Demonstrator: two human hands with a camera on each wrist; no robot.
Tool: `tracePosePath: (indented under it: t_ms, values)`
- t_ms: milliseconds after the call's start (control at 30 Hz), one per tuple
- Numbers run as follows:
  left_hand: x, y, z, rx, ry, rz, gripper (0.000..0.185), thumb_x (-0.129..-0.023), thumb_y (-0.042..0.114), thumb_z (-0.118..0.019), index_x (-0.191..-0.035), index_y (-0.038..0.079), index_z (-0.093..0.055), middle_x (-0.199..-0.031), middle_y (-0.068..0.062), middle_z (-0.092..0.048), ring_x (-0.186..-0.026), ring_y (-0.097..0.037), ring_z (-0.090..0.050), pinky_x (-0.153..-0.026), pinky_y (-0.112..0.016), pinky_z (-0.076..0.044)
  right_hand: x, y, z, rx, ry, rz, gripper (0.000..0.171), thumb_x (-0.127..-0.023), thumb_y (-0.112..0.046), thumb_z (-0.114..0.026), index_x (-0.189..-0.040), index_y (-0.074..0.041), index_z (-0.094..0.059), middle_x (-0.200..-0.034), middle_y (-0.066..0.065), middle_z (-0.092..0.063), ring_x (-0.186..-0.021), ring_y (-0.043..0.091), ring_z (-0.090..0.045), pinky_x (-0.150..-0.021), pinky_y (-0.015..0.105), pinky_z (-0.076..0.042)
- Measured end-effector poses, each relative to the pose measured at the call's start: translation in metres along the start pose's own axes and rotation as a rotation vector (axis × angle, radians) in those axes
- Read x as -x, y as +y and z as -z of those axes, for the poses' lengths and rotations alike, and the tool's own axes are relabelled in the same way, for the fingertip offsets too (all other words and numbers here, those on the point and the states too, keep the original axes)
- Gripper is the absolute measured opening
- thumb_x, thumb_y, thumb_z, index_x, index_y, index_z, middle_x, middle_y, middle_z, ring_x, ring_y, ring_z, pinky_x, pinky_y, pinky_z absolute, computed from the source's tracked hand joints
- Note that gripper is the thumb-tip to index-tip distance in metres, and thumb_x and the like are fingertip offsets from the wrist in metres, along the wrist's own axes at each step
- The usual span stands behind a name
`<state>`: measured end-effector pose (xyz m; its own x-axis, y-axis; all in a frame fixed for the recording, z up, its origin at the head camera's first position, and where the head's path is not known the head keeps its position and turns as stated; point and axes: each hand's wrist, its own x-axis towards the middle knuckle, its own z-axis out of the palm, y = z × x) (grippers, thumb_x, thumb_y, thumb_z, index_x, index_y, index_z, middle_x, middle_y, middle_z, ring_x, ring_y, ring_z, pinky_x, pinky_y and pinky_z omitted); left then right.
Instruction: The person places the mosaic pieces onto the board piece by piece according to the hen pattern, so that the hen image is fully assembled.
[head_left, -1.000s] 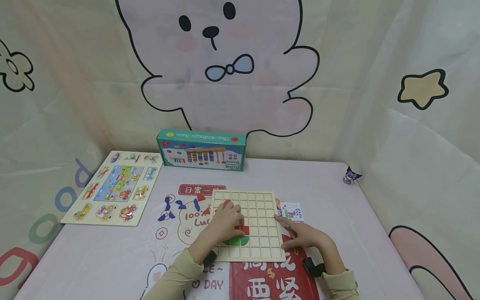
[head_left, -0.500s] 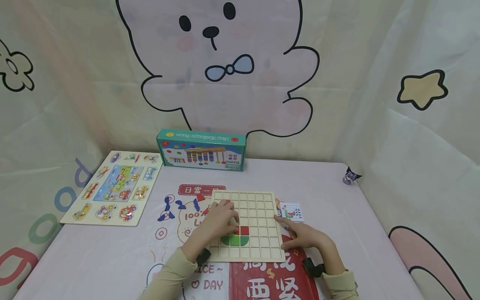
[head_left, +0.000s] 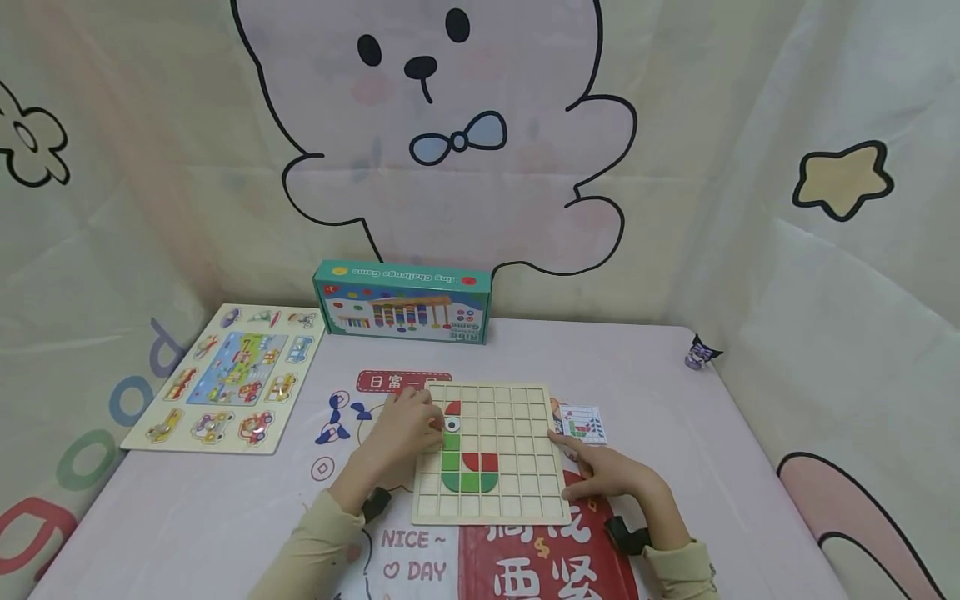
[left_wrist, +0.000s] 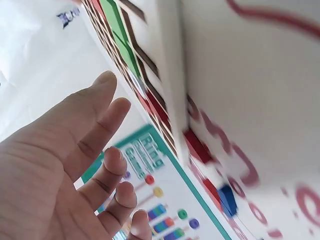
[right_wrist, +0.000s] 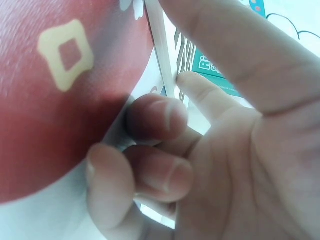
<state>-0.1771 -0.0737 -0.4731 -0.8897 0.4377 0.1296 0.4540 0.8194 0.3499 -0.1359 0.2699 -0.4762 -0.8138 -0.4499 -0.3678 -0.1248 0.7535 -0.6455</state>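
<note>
A pale wooden grid board (head_left: 517, 417) lies on the table. Set in its left part are green square and rounded pieces (head_left: 470, 482), red pieces (head_left: 490, 462) and a white eye piece (head_left: 452, 423). My left hand (head_left: 405, 429) hovers at the board's left edge, fingers loosely bent; nothing is held in the left wrist view. My right hand (head_left: 611, 468) touches the board's right edge with thumb and index finger spread along it, the other fingers curled in. Beyond the left hand are loose blue pieces (head_left: 362, 411); the left wrist view shows a red piece (left_wrist: 198, 146) beside the board.
A picture card (head_left: 583, 423) lies right of the board. At the back stands a green Ring Challenge Game box (head_left: 405, 304), with a vehicle puzzle board (head_left: 225, 379) at left. A small purple wrapped item (head_left: 701, 353) sits near the far right corner.
My left hand has drawn back leftward from over the board to its left edge, uncovering the eye piece and green squares. The right hand stays in place.
</note>
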Motion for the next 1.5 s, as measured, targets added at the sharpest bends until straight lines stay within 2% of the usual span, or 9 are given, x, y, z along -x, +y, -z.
tracePosePath:
  t_ms: [233,400,633,767,933,1133,1500]
  values:
    - [0.003,-0.019,0.011,-0.023,0.047,0.089,0.014,-0.075,0.03,-0.076,-0.084,0.021,-0.071,-0.099,-0.001,-0.061,-0.103,-0.027,-0.049,-0.092,-0.055,-0.036,0.001,-0.001,0.0,0.001,0.008,-0.01,0.087,-0.073,-0.037,-0.076,-0.145,-0.019,-0.031,-0.108,0.01,-0.057,-0.084,0.018,-0.052,-0.067,0.032,-0.047]
    - [0.004,-0.033,0.016,0.003,0.063,0.149,0.017,-0.074,0.03,-0.076,-0.085,0.018,-0.071,-0.1,-0.003,-0.06,-0.099,-0.026,-0.047,-0.09,-0.053,-0.035,0.002,-0.002,0.0,0.0,0.013,-0.013,0.087,-0.072,-0.037,-0.076,-0.145,-0.018,-0.032,-0.115,0.014,-0.056,-0.086,0.019,-0.052,-0.069,0.034,-0.048]
    - [-0.001,-0.054,0.02,-0.053,0.049,0.218,0.019,-0.074,0.034,-0.075,-0.082,0.017,-0.071,-0.101,-0.007,-0.06,-0.104,-0.032,-0.048,-0.085,-0.054,-0.036,0.002,-0.001,0.0,-0.005,0.012,-0.014,0.086,-0.072,-0.036,-0.076,-0.144,-0.019,-0.032,-0.123,0.018,-0.052,-0.089,0.02,-0.053,-0.072,0.037,-0.051]
    - [-0.003,-0.061,0.02,-0.06,0.031,0.251,0.022,-0.074,0.036,-0.076,-0.082,0.016,-0.071,-0.103,-0.009,-0.06,-0.101,-0.032,-0.048,-0.084,-0.054,-0.036,0.001,-0.001,0.0,-0.002,0.012,-0.018,0.086,-0.072,-0.036,-0.077,-0.144,-0.019,-0.032,-0.12,0.016,-0.054,-0.088,0.019,-0.053,-0.071,0.037,-0.05]
    - [-0.006,-0.066,0.018,-0.02,0.017,0.31,0.025,-0.072,0.037,-0.077,-0.082,0.014,-0.071,-0.102,-0.009,-0.06,-0.095,-0.029,-0.046,-0.083,-0.051,-0.034,0.001,0.0,0.0,0.004,0.011,-0.016,0.086,-0.072,-0.037,-0.076,-0.144,-0.019,-0.032,-0.122,0.017,-0.053,-0.09,0.019,-0.053,-0.073,0.037,-0.05]
    - [-0.012,-0.066,0.015,-0.028,0.021,0.316,0.028,-0.071,0.039,-0.077,-0.081,0.014,-0.071,-0.089,-0.006,-0.057,-0.088,-0.027,-0.045,-0.081,-0.049,-0.034,0.001,0.0,-0.001,-0.005,0.009,-0.022,0.086,-0.072,-0.037,-0.076,-0.144,-0.02,-0.032,-0.125,0.018,-0.051,-0.093,0.021,-0.054,-0.074,0.04,-0.051]
    - [-0.027,-0.063,0.008,-0.015,0.02,0.277,0.035,-0.07,0.04,-0.078,-0.089,0.012,-0.069,-0.088,-0.005,-0.055,-0.086,-0.025,-0.042,-0.08,-0.047,-0.033,0.0,-0.001,-0.001,-0.014,0.011,-0.038,0.086,-0.072,-0.036,-0.077,-0.144,-0.022,-0.032,-0.119,0.016,-0.054,-0.087,0.019,-0.055,-0.071,0.037,-0.052]
